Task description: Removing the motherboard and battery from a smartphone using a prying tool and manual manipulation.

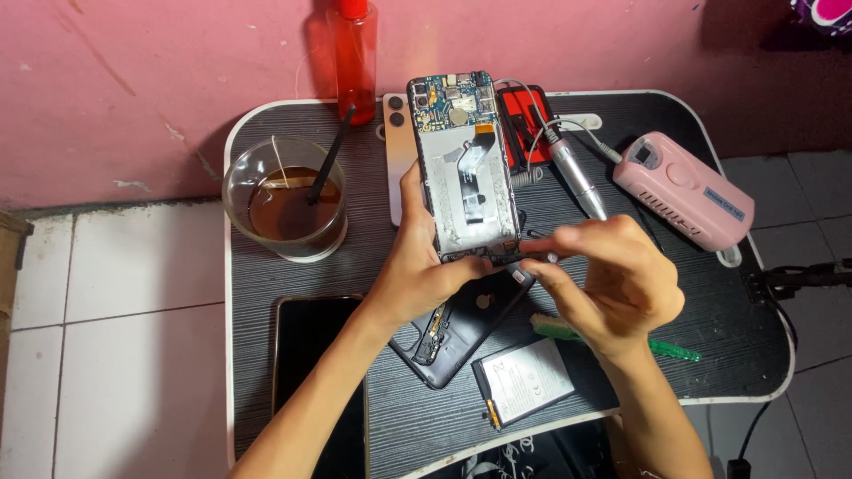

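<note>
Centre of frame: left hand [417,270] grasps the opened black smartphone with bare circuit board [463,164] by its lower edge, held above the dark ribbed tabletop [710,302]. Right hand [612,279], fingers pinched at the phone's bottom edge; what they pinch, cannot tell

Bright even light, soft shadows on pink wall [177,80]; right hand [612,284] slightly motion-blurred.
</note>
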